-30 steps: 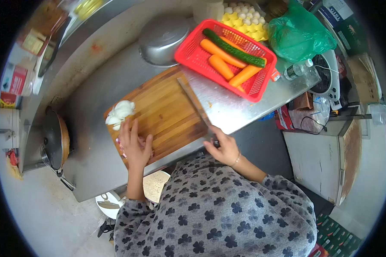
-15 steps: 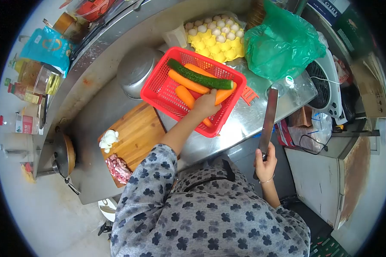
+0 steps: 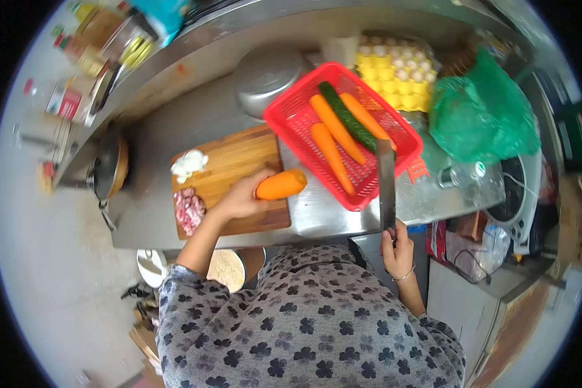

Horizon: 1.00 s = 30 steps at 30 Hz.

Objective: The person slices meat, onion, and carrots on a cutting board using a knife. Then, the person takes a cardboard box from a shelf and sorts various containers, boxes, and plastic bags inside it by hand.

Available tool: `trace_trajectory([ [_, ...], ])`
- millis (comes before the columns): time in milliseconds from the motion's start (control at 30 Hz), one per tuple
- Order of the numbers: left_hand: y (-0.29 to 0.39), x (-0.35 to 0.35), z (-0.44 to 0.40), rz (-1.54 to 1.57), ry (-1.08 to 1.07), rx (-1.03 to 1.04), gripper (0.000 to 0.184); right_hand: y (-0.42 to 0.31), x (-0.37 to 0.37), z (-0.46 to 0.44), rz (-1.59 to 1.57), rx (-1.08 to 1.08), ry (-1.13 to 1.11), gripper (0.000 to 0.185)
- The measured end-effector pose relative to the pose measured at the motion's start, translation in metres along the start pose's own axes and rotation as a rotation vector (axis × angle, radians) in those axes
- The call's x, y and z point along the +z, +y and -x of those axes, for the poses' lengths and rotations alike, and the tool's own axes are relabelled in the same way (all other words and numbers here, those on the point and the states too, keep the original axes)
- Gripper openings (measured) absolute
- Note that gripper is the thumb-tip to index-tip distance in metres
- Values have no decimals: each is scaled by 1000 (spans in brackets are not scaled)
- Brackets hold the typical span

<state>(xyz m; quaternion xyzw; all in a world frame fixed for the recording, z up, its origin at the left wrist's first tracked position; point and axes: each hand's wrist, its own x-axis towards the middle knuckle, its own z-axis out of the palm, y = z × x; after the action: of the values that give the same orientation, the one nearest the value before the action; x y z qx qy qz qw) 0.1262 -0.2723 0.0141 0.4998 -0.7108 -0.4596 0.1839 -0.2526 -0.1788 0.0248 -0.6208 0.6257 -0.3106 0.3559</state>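
And there, nearest, the patterned clothing filled the foreground, with a bowl of pale, floury stuff (image 3: 226,270) part hidden below the tabletop's (image 3: 330,223) near edge. The right hand (image 3: 399,253) was closed round the handle of a knife (image 3: 387,184), blade pointing away over the near edge. Across from it, the left hand (image 3: 241,198) was wrapped round one end of a thick carrot (image 3: 282,185), holding it over the right edge of the cutting board (image 3: 239,161). That looked like the bringing-over step, carrot to board, blade at the ready. The next move called for bare wood under the carrot, a steady hold and fingers well away from the edge.

Over on the board, chopped meat (image 3: 189,211) lay by the near left corner, and soft white pieces (image 3: 189,165) sat by the far left one. Right of the board, a red basket (image 3: 275,118) leaned into view with three more carrots (image 3: 336,129) and a cucumber (image 3: 344,115). Farther back came an upturned-looking metal bowl (image 3: 269,81), an egg tray (image 3: 394,81) and a green bag (image 3: 482,119).

Hard to make out: the knife handle and the carrot's gripped end, both covered by fingers; the blade hid part of the basket. What the white pieces were, nobody could tell, nor whether the carrot touched the board.
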Motion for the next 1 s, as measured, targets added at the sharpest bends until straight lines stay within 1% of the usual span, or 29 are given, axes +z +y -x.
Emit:
trace_trajectory([
  [33,-12,6,19,7,24,-26,57,-5,1,-4,35,32,-117,35],
  [67,-24,13,35,-98,68,-103,55,-7,4,-9,84,-6,-226,36],
  [100,-33,22,48,-200,102,-180,52,-25,8,-18,98,-17,-326,35],
  [133,-34,32,57,-258,137,-243,51,-26,19,-25,126,-107,-364,34],
  [167,-35,39,61,-253,148,-254,51,-26,29,-32,153,-196,-396,33],
  [200,-31,46,62,-333,164,-256,51,-33,38,-41,203,-192,-465,30],
  [233,-27,53,63,-412,181,-258,50,-28,49,-50,222,-284,-462,31],
  [267,-31,63,61,-445,236,-216,50,-21,56,-61,275,-357,-449,31],
  [300,-29,69,61,-435,243,-233,50,-15,61,-71,324,-431,-435,32],
  [333,-29,73,59,-458,261,-224,51,-12,59,-79,386,-453,-415,32],
  [367,-28,75,61,-482,278,-218,51,-10,57,-83,353,-390,-417,32],
  [400,-23,77,61,-488,288,-209,56,-9,52,-85,359,-372,-394,32],
  [433,-16,77,64,-478,295,-219,56,-11,47,-84,368,-356,-366,32],
  [500,-2,80,65,-589,390,-73,59,-15,40,-82,416,-386,-390,32],
  [533,1,86,60,-580,395,-78,59,-16,38,-81,498,-372,-489,32],
  [567,-1,106,43,-539,440,-8,60,-7,32,-84,589,-353,-582,32],
  [600,0,112,41,-506,480,54,60,-8,34,-84,564,-360,-629,31],
  [633,-3,116,40,-496,480,48,60,-12,35,-84,569,-357,-638,31],
  [700,-10,112,40,-505,482,110,58,-25,42,-91,662,-467,-685,30],
  [733,-11,110,42,-497,487,103,58,-22,40,-97,708,-489,-672,30],
  [767,-12,108,47,-482,443,107,56,-15,37,-103,755,-513,-661,30],
  [800,-14,108,48,-462,409,115,55,-12,35,-108,756,-440,-653,30],
  [833,-14,107,49,-450,417,101,55,-11,34,-108,763,-446,-671,30],
  [900,-19,104,52,-405,449,131,50,-18,37,-107,833,-466,-716,30],
  [933,-20,106,50,-397,453,119,50,-23,40,-106,886,-509,-750,32],
  [967,-22,107,47,-476,518,190,46,-25,45,-104,889,-510,-760,32],
  [1000,-24,109,45,-555,581,264,42,-28,51,-103,836,-566,-778,33],
])
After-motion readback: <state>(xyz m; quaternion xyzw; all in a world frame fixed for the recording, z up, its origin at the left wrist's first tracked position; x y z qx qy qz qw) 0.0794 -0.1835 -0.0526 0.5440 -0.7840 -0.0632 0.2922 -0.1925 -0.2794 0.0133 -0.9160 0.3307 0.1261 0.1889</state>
